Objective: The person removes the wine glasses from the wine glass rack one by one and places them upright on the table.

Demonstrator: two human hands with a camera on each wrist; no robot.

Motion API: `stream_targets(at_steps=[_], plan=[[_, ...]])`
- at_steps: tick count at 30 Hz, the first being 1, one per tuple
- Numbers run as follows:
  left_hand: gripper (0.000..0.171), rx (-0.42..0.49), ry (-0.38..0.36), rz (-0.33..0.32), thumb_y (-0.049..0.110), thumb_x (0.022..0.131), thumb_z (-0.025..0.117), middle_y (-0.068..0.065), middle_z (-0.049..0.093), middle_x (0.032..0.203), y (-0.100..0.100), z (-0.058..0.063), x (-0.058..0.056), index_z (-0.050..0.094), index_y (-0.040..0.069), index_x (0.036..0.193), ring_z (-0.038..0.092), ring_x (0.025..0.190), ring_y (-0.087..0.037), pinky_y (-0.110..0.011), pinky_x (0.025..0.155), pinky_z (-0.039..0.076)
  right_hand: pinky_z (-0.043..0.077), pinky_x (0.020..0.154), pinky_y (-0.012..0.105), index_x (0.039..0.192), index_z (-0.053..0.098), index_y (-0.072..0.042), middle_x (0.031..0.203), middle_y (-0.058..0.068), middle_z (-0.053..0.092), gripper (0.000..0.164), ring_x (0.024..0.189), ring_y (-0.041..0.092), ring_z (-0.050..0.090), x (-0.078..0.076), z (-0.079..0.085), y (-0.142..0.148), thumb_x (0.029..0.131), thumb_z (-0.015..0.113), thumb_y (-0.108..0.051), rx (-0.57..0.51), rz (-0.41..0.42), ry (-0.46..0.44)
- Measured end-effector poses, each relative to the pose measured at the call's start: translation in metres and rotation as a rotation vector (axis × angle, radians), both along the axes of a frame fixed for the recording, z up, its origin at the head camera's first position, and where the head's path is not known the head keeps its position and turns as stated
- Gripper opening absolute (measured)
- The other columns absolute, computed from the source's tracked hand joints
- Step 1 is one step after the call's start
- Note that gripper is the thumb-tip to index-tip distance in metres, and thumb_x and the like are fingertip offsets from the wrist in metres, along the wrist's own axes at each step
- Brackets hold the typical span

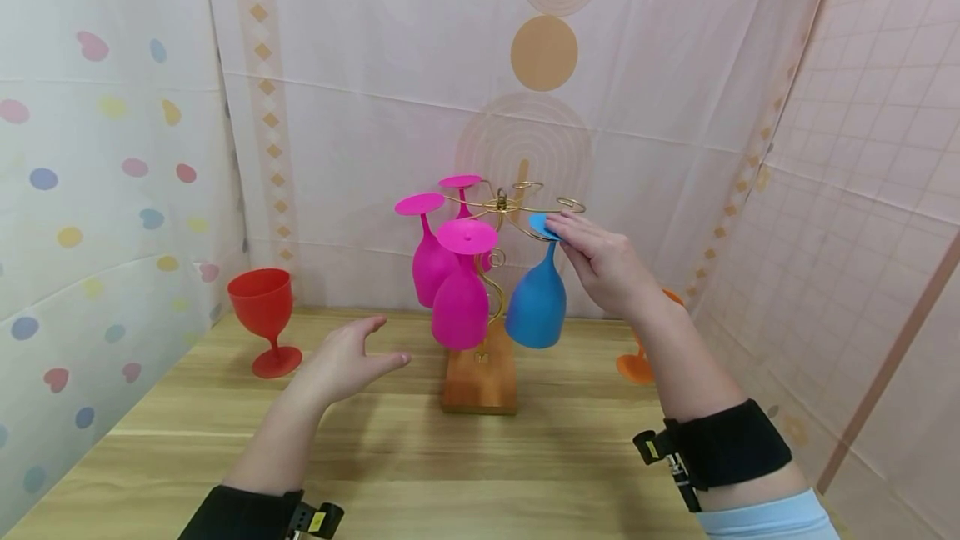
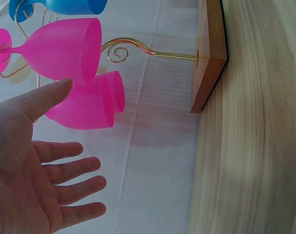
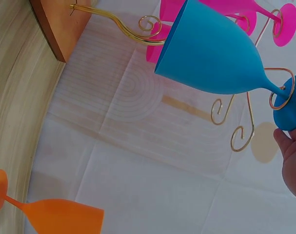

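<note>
A blue wine goblet (image 1: 537, 307) hangs upside down on a gold wire glass rack (image 1: 502, 205), its stem inside one curled loop. My right hand (image 1: 609, 267) pinches the edge of its round foot (image 3: 286, 113). Several pink goblets (image 1: 460, 315) hang inverted from the rack's left and front arms. My left hand (image 1: 347, 362) hovers left of the rack, fingers spread and holding nothing. In the left wrist view its thumb appears in front of a pink goblet (image 2: 65, 48); whether they touch I cannot tell.
On the left of the wooden table (image 1: 405, 473) stands a red goblet (image 1: 262, 302). An orange goblet (image 3: 65, 217) stands at the right, partly hidden by my right forearm in the head view. The rack has a wooden base (image 1: 480, 390). Patterned curtains (image 1: 375, 65) surround the table.
</note>
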State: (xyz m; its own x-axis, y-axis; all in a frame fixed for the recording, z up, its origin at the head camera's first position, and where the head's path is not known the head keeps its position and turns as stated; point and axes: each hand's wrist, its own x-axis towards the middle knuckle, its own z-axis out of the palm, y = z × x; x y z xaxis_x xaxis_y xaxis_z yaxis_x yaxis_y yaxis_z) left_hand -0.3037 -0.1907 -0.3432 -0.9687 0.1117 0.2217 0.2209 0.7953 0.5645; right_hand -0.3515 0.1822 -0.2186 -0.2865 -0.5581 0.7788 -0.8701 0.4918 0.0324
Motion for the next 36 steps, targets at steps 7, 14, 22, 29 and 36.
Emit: stream_targets(at_steps=[7, 14, 22, 29, 36], plan=[[0.089, -0.002, 0.006, 0.000, 0.059, 0.087, 0.072, -0.025, 0.051, 0.146, 0.000, 0.000, 0.000, 0.047, -0.002, 0.148, 0.047, 0.133, -0.047, -0.065, 0.102, 0.044, 0.045, 0.107, 0.046, 0.132, 0.065, 0.004, 0.134, 0.018, 0.064, 0.038, 0.133, 0.035, 0.054, 0.000, 0.005, -0.004, 0.094, 0.067, 0.004, 0.001, 0.032, 0.028], [0.087, -0.001, 0.002, 0.000, 0.057, 0.088, 0.072, -0.025, 0.052, 0.146, 0.000, -0.002, -0.001, 0.047, -0.002, 0.148, 0.047, 0.133, -0.047, -0.065, 0.102, 0.044, 0.045, 0.108, 0.046, 0.134, 0.064, 0.002, 0.136, 0.017, 0.064, 0.039, 0.134, 0.035, 0.053, 0.000, 0.008, -0.007, 0.095, 0.067, 0.003, 0.017, 0.028, -0.005], [0.087, 0.014, -0.003, -0.006, 0.056, 0.089, 0.072, -0.025, 0.051, 0.147, 0.002, 0.000, -0.001, 0.047, -0.002, 0.148, 0.047, 0.133, -0.047, -0.065, 0.102, 0.045, 0.045, 0.107, 0.048, 0.134, 0.065, 0.003, 0.134, 0.018, 0.064, 0.039, 0.133, 0.038, 0.053, -0.002, 0.011, -0.008, 0.094, 0.067, 0.004, 0.026, 0.032, -0.001], [0.085, 0.008, -0.006, 0.000, 0.054, 0.089, 0.073, -0.024, 0.051, 0.147, 0.006, 0.002, 0.000, 0.047, -0.002, 0.148, 0.047, 0.133, -0.047, -0.065, 0.101, 0.045, 0.043, 0.109, 0.049, 0.134, 0.064, 0.002, 0.136, 0.018, 0.063, 0.039, 0.134, 0.038, 0.052, -0.003, 0.014, -0.008, 0.095, 0.066, 0.004, 0.039, 0.012, -0.022], [0.087, 0.020, -0.011, -0.003, 0.056, 0.088, 0.073, -0.024, 0.051, 0.147, 0.008, 0.001, 0.000, 0.047, -0.001, 0.148, 0.047, 0.133, -0.046, -0.065, 0.100, 0.046, 0.044, 0.108, 0.049, 0.135, 0.064, 0.001, 0.136, 0.017, 0.063, 0.039, 0.136, 0.036, 0.051, -0.005, 0.020, -0.010, 0.097, 0.065, 0.001, 0.045, -0.014, -0.051]])
